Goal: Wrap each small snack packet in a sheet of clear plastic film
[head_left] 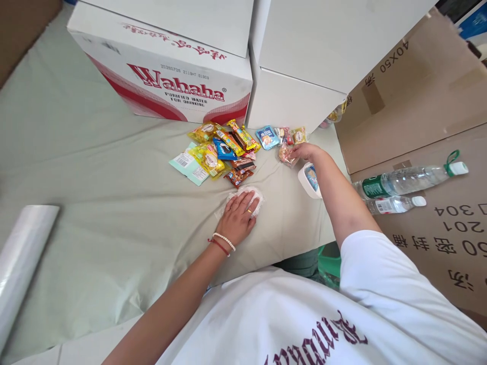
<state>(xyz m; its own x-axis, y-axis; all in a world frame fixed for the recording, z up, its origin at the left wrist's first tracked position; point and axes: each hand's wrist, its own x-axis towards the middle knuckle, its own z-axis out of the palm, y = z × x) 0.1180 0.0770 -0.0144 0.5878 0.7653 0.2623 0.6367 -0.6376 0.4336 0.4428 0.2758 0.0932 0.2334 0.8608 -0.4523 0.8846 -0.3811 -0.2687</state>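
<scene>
My left hand (239,217) lies flat, fingers stretched out, pressing a clear plastic bag (255,194) with something white in it onto the pale green cloth (95,192). My right hand (304,150) reaches further away and its fingers close on a pinkish snack packet (286,154). A heap of small wrapped snacks (224,149) in yellow, blue and brown lies just beyond the left hand. Three more packets (281,135) lie beside the right hand. A white tub (309,178) sits under my right forearm.
A Wahaha water carton (167,66) and a plain white box (304,61) stand at the back. Flat brown cardboard (411,86) lies at the right with two plastic water bottles (407,180) on it. A roll of clear film (21,258) lies at the left edge.
</scene>
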